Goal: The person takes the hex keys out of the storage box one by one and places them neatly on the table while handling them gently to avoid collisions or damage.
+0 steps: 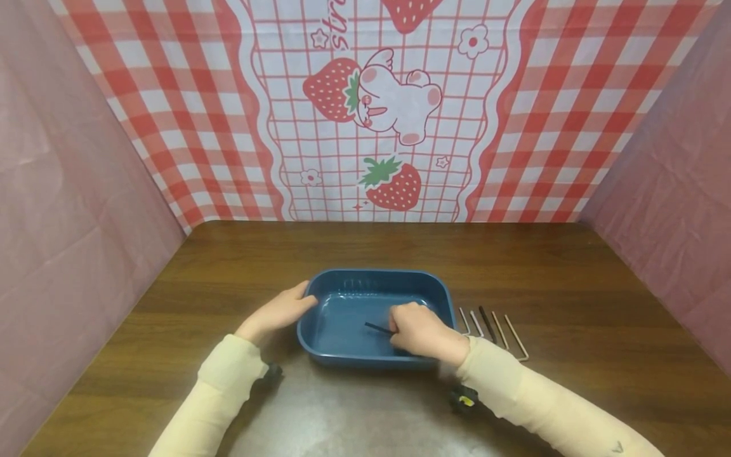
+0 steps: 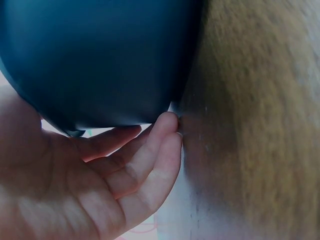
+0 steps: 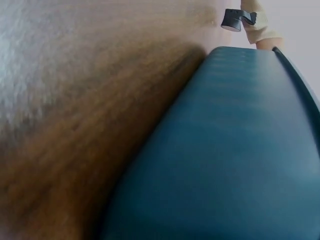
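Note:
A deep blue rectangular tray (image 1: 345,327) stands on the table. My left hand (image 1: 278,313) holds its left end, the thumb over the rim; in the left wrist view the fingers of the left hand (image 2: 115,175) bend against the outer wall of the tray (image 2: 100,60). Over the right part of the tray, my right hand (image 1: 421,331) grips a black hex key (image 1: 375,327), whose straight end points left above the tray floor. The rest of the key is hidden in the fist. In the right wrist view only the outer side of the tray (image 3: 225,150) shows, not the right hand.
Right of the tray, several L-shaped hex keys lie in a row: silver ones (image 1: 476,324), a black one (image 1: 487,324) and brass-coloured ones (image 1: 516,336). The brown wooden table (image 1: 365,244) ends at a red-and-white checked cloth (image 1: 194,127). Pink cloth (image 1: 74,190) hangs at both sides.

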The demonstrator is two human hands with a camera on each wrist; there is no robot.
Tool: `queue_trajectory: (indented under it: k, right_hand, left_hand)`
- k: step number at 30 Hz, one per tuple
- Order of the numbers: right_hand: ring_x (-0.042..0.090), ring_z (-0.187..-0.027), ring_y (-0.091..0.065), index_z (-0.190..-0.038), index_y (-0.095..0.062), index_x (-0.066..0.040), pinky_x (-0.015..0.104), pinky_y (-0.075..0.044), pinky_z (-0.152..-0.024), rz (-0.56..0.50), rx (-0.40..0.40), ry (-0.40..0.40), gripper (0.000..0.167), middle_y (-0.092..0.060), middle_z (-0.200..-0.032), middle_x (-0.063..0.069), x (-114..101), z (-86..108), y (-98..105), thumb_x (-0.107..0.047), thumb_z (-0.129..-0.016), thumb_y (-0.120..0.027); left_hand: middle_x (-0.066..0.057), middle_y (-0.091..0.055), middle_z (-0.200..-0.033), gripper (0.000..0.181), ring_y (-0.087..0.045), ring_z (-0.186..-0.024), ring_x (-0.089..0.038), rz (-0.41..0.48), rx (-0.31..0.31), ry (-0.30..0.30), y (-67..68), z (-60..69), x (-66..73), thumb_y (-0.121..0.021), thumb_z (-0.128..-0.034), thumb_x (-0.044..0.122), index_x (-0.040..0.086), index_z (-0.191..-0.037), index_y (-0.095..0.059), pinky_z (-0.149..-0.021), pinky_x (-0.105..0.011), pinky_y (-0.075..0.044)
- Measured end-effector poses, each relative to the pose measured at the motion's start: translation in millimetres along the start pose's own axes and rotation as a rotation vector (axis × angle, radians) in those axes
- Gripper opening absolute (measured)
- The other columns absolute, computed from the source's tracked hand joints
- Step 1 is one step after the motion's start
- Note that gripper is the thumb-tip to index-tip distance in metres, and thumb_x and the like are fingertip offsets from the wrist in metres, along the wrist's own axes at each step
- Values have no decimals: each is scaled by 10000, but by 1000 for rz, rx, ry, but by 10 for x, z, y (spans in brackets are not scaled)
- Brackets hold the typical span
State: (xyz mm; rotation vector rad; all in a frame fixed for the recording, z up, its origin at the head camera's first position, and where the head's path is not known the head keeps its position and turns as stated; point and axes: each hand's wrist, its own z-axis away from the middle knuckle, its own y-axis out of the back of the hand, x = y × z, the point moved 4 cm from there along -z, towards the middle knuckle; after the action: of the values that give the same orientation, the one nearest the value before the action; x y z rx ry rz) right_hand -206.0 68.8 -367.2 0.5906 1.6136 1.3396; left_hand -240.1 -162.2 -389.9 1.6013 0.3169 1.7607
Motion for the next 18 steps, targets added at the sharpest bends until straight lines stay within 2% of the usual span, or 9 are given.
queue_trajectory:
  k: [8,18]
  right_hand:
    - [105,-501,-427,-689,-507,-113,232,-344,-470,-38,16,-56,134,-473,-578,-30,82,28,87,-46,-703,-622]
    - [80,-538,-444,-813,-580,-71,238,-387,-500,-12,124,-16,124,-489,-614,-48,154,102,206,15,-724,-572]
  left_hand:
    - [-137,-511,-1273,471,-483,-1152,-245,14,-2,1,0,-2,-3,-426,-897,258,43,-1316,-399,-994,-468,-361]
    - [-131,-501,-1289,474,-464,-1183,-260,40,-5,25,-3,11,7,-427,-899,265,54,-1322,-397,-1006,-481,-344]
